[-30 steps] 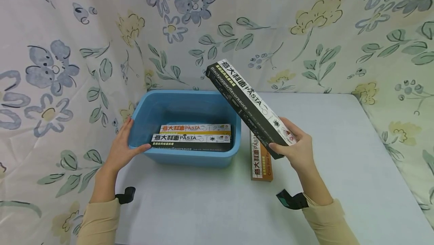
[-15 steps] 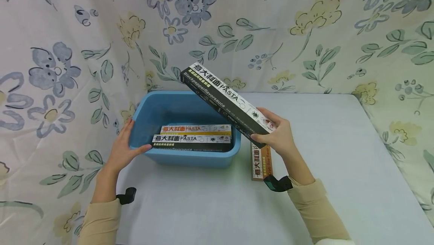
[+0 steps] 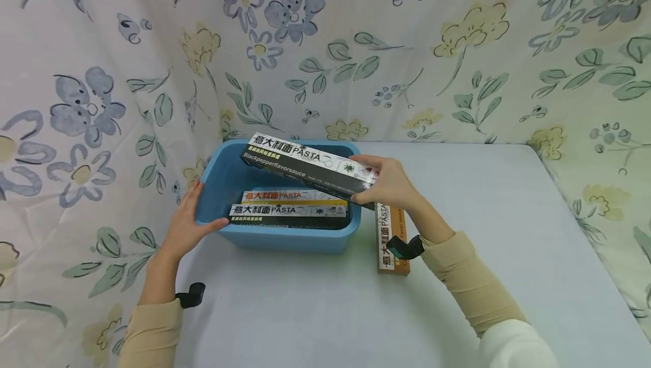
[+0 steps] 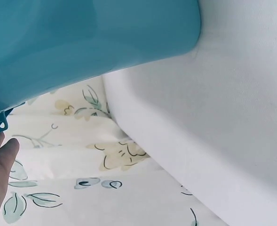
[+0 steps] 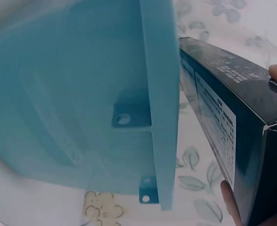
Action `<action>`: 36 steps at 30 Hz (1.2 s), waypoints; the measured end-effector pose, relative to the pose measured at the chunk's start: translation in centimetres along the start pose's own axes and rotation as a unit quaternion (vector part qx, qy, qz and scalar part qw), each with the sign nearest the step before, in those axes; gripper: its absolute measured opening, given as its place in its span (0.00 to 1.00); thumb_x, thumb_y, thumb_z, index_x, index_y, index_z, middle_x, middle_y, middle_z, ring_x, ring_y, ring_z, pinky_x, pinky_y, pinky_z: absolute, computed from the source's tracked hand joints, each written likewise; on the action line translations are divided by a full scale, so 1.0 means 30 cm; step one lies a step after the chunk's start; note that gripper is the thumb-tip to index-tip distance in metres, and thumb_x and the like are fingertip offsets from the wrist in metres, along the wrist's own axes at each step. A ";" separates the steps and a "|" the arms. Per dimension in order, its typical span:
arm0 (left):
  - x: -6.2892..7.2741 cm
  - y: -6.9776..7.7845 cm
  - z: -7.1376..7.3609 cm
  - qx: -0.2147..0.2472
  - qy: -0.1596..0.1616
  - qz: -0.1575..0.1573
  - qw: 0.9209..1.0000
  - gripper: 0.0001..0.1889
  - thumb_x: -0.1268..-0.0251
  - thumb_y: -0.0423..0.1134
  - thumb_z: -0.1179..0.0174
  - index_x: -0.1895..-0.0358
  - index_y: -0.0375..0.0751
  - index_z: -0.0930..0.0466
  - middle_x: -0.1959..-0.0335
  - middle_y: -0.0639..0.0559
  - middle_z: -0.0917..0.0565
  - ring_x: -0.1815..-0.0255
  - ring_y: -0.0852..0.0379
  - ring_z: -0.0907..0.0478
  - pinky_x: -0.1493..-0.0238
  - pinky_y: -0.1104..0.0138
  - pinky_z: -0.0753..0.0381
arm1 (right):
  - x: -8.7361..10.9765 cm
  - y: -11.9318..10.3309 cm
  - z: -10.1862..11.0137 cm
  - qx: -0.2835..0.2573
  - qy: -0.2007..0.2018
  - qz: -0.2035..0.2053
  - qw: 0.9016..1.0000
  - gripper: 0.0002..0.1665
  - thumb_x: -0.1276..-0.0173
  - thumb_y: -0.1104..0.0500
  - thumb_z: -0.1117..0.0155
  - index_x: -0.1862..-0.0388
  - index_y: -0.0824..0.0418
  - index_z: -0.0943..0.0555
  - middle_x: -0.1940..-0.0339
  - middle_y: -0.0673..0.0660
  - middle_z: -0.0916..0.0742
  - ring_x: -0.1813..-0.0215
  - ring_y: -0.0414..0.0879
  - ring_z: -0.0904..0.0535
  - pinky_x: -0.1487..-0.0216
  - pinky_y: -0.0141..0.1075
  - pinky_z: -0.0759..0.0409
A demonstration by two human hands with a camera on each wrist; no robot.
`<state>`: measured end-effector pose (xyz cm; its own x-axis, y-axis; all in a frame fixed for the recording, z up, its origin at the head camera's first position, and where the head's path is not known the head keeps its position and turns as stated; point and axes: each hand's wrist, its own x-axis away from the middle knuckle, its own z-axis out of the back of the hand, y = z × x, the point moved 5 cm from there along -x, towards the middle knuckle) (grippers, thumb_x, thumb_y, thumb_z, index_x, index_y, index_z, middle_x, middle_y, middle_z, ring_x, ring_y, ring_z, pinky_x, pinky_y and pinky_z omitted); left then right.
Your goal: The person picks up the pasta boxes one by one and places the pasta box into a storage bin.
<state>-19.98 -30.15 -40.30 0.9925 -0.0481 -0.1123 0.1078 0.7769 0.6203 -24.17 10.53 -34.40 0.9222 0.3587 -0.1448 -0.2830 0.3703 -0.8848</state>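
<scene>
My right hand [image 3: 385,182] grips the right end of a black-and-white pasta box [image 3: 305,167], labelled black pepper flavor sauce. The box slants over the blue plastic bin [image 3: 285,238], its left end higher than its right. In the right wrist view the box [image 5: 213,99] shows beside the bin's rim [image 5: 164,117]. My left hand [image 3: 185,226] holds the bin's left end, thumb over the front rim; only its fingertips show in the left wrist view. Inside the bin lie another black-and-white pasta box [image 3: 290,216] and, behind it, an orange-and-white pasta box [image 3: 285,195].
A brown-and-white pasta box [image 3: 393,249], labelled crab roe flavor, lies on the white table [image 3: 483,232] just right of the bin, partly covered by my right hand and its wrist strap. A flowered curtain [image 3: 386,46] hangs behind and at both sides.
My right hand has carried the black-and-white pasta box left and down, from right of the bin to over its opening, tipping it flatter. My left hand stays on the bin.
</scene>
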 end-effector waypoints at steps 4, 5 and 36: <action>0.001 0.000 -0.001 0.005 -0.001 0.005 1.000 0.56 0.46 0.52 0.31 0.22 0.38 0.59 0.21 0.38 0.58 0.24 0.30 0.60 0.37 0.28 0.53 | -0.041 -0.025 -0.026 0.055 -0.025 0.000 0.998 0.45 0.60 0.62 0.23 0.36 0.66 0.24 0.55 0.63 0.16 0.62 0.51 0.23 0.68 0.35 0.23; 0.001 0.000 -0.001 0.005 -0.001 0.005 1.000 0.56 0.46 0.52 0.31 0.22 0.38 0.59 0.21 0.38 0.58 0.24 0.30 0.60 0.37 0.28 0.53 | -0.051 -0.033 -0.033 0.069 -0.032 0.004 0.997 0.45 0.60 0.61 0.23 0.36 0.66 0.24 0.55 0.63 0.15 0.63 0.51 0.24 0.70 0.35 0.25; 0.000 0.005 0.007 0.006 -0.016 0.000 1.000 0.57 0.45 0.54 0.32 0.22 0.38 0.61 0.21 0.39 0.60 0.23 0.33 0.62 0.36 0.29 0.54 | -0.361 -0.109 -0.223 0.261 -0.195 0.006 0.945 0.39 0.55 0.58 0.24 0.40 0.65 0.21 0.43 0.58 0.16 0.78 0.40 0.35 0.67 0.33 0.29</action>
<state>-19.95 -30.17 -40.04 0.9939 -0.0670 -0.0876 0.1074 0.7693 0.6297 -31.47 -0.28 -32.91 0.7787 0.6175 0.1107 -0.4789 0.6991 -0.5309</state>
